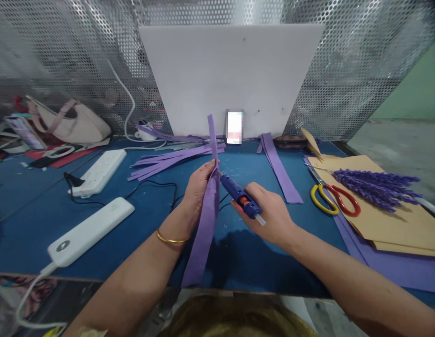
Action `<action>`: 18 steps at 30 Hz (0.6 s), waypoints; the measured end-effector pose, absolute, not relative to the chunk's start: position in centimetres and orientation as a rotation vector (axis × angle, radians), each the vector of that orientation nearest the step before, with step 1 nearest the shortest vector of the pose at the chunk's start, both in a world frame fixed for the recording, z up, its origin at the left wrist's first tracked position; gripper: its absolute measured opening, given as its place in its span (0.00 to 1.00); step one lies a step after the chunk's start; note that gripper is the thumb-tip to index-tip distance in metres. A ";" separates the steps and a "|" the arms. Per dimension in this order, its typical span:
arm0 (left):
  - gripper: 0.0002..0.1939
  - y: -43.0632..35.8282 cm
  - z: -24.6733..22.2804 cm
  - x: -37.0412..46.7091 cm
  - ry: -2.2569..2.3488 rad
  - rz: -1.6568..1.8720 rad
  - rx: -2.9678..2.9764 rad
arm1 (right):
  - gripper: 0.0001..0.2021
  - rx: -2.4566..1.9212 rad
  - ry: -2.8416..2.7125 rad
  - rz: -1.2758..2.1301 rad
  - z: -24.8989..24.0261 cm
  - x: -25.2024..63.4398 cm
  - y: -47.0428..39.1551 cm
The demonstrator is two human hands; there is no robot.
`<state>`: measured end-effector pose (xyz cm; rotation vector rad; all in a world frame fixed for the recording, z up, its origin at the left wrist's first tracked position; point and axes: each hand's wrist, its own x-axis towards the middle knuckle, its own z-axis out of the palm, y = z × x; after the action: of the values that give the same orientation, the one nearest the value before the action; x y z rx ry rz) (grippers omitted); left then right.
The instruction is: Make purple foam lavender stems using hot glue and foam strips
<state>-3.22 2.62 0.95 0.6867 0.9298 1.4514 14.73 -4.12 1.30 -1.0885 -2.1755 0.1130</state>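
My left hand (199,185) pinches a long purple paper strip (206,224) that stands up above the fingers and hangs down toward the table's front edge. In my right hand (268,208) is a blue hot glue gun (240,194), with a clear glue stick poking out of its back. Its nozzle points at the strip close to my left fingertips; whether it touches the paper I cannot tell. More cut purple strips (171,161) lie behind my left hand, and a folded purple strip (278,168) lies to the right.
Red-and-yellow-handled scissors (335,199), purple flower sprigs (375,185) and tan paper sheets (407,227) lie at the right. At the left are a white power strip (101,173), a white power bank (91,231) and cables. A lit phone (234,126) leans against a white board (231,70).
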 end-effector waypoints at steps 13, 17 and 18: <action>0.13 2.1 1.8 -3.1 0.930 1.441 0.640 | 0.09 -1.115 -2.187 0.162 1.6 14.6 -4.4; 0.14 2.2 1.7 -3.0 0.917 1.464 0.624 | 0.11 -1.120 -2.169 0.196 1.7 14.6 -4.4; 0.14 2.3 1.7 -3.0 0.914 1.474 0.622 | 0.11 -1.116 -2.164 0.202 1.7 14.6 -4.4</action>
<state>-3.02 2.27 1.68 0.6221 0.9139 1.4742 14.59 -4.42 1.72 -1.1158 -2.1644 0.2019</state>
